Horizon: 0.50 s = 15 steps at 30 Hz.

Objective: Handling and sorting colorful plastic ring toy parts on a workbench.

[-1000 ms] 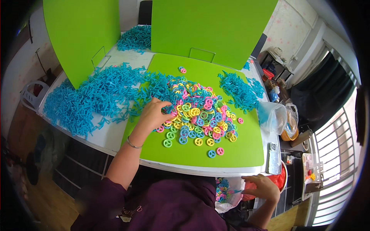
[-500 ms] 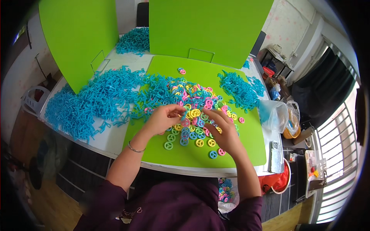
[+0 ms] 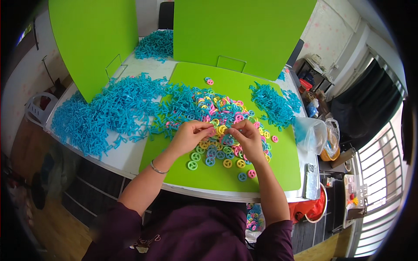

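Note:
My left hand (image 3: 188,137), with a silver bangle on its wrist, pinches a small pink spoked wheel (image 3: 212,131) between thumb and fingers. Close by on the right, my right hand (image 3: 249,139) is closed in a pinch; what lies between its fingertips is too small to make out. Both hands hover over a mixed heap of plastic wheels (image 3: 210,162) in pink, yellow, green and blue, on a bright green mat (image 3: 183,178). Small forked teal plastic pieces (image 3: 180,104) lie against the far left of the heap.
A large teal pile (image 3: 104,113) covers the white table's left side, with a smaller pile (image 3: 272,104) at right. Green boards (image 3: 244,30) stand upright behind. A phone (image 3: 311,182) and plastic bag (image 3: 310,135) lie at the right edge. A bag of wheels (image 3: 254,217) sits below.
My right hand has gone from spread fingers to a pinch and come closer to my left hand. My left hand stays pinched; the whole view has shifted slightly.

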Tool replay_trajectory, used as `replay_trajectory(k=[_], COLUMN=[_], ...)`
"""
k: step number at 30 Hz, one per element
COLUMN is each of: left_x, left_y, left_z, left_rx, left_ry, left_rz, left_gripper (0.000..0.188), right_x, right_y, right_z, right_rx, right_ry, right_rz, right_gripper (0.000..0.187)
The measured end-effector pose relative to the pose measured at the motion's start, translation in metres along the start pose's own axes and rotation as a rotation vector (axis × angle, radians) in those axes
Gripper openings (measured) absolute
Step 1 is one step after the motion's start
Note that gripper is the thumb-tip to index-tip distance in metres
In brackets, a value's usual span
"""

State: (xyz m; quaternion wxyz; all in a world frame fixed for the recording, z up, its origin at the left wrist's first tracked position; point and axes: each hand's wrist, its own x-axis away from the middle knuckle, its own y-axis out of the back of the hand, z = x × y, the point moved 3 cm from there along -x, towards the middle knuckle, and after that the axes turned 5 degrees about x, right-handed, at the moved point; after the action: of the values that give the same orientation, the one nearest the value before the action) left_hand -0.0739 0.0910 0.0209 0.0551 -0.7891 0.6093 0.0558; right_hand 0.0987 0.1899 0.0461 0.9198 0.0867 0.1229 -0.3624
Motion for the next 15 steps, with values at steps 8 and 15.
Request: replay_trajectory(k=[8, 15], left_x=[0.007, 0.008], left_y=[-0.012, -0.013], left_z=[-0.008, -0.006], left_rx=[0.372, 0.498], left_ry=[0.152, 0.208], left_rz=[0.001, -0.034], left_gripper=[0.021, 0.017], right_x=[0.008, 0.014], right_y=[-0.020, -0.027], right_z=[-0.005, -0.013], right_rx=[-0.004, 0.067], right_ry=[0.009, 0.031], right_rz=[-0.192, -0.150], right_gripper=[0.010, 0.015])
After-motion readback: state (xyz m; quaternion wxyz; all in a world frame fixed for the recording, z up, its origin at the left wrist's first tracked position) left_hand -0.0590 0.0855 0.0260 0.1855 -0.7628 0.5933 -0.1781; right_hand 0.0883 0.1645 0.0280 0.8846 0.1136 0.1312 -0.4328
